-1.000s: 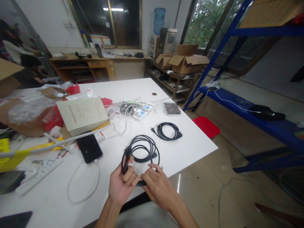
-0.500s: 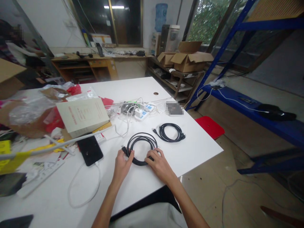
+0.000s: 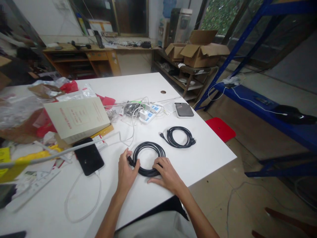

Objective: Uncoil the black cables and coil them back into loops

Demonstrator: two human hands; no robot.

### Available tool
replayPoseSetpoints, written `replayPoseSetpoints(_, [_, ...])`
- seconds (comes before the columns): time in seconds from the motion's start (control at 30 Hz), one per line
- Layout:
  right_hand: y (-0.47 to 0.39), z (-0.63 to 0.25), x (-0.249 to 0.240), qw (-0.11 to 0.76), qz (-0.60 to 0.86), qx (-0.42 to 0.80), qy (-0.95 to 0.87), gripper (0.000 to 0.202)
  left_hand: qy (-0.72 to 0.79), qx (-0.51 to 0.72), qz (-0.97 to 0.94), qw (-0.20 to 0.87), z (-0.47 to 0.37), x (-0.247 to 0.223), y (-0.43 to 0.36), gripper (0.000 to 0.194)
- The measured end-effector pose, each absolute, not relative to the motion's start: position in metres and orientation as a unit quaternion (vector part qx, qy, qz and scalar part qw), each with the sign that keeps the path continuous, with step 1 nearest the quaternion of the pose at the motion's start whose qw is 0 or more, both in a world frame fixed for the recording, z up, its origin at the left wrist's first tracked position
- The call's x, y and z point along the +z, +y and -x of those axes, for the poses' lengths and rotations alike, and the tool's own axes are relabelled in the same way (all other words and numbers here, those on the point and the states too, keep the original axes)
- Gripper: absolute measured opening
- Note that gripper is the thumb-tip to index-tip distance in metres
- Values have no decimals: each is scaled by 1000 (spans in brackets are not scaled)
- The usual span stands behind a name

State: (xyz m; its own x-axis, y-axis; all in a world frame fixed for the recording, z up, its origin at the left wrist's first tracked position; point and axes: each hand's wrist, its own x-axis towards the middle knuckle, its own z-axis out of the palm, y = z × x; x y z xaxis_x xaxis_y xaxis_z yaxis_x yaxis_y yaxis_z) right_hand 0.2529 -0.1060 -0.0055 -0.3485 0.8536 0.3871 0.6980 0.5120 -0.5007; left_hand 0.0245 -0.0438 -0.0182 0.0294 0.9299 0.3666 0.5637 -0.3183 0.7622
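A coiled black cable (image 3: 149,144) lies on the white table (image 3: 198,165) between my two hands. My left hand (image 3: 126,170) is closed on the left side of the coil, near its connector, with the thumb at the inner edge. My right hand (image 3: 164,173) rests at the coil's lower right, its fingers spread over the loops and its thumb stretched out below them on the table side. A second coiled black cable (image 3: 179,146) lies to the right, with its connectors at both sides, touched by neither hand.
A black phone (image 3: 89,158) with a white cable lies to the left, beside a booklet (image 3: 76,115) and piled plastic bags. Behind the coils are a white power strip (image 3: 147,116) and a grey device (image 3: 184,110). A red stool (image 3: 220,129) stands past the right edge.
The near coil's loops have drawn closer together. My right thumb has moved out from the coil, and the fingers have spread. The camera view has shifted slightly.
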Motion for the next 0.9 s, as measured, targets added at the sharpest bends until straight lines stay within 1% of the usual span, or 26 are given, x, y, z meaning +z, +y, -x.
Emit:
replayPoseSetpoints(0.07, [-105,-252,-5,310,481,120,-811,47,539,421,-699,208,-25,-15,-43,54])
replayPoseSetpoints(0.13, [-105,-252,-3,301,489,111,-811,34,534,411,-709,208,-25,-11,-43,42])
replayPoseSetpoints(0.2, [-105,-252,-3,288,496,101,-813,22,536,409,-708,210,-25,-9,-42,37])
replayPoseSetpoints(0.27, [-105,-253,-3,282,498,96,-814,17,538,411,-704,213,-26,-8,-42,37])
replayPoseSetpoints(0.4, [-105,-253,-7,285,500,102,-812,19,537,408,-707,213,-25,-9,-42,36])
replayPoseSetpoints(0.53, [-104,-253,-6,307,500,120,-801,21,535,411,-708,209,-25,-10,-43,33])
replayPoseSetpoints(0.6, [-105,-254,-3,321,496,131,-796,30,533,415,-707,211,-25,-9,-43,31])
replayPoseSetpoints(0.7, [-108,-254,3,346,485,135,-792,56,533,419,-703,214,-25,-9,-44,29])
replayPoseSetpoints(0.73, [-109,-254,4,355,484,132,-788,59,533,421,-701,216,-25,-9,-44,28])
replayPoseSetpoints(0.8, [-110,-255,5,379,497,121,-771,53,533,425,-698,221,-26,-9,-44,28])
replayPoseSetpoints(0.9, [-105,-263,1,425,550,84,-714,34,528,439,-692,221,-25,-8,-44,28])
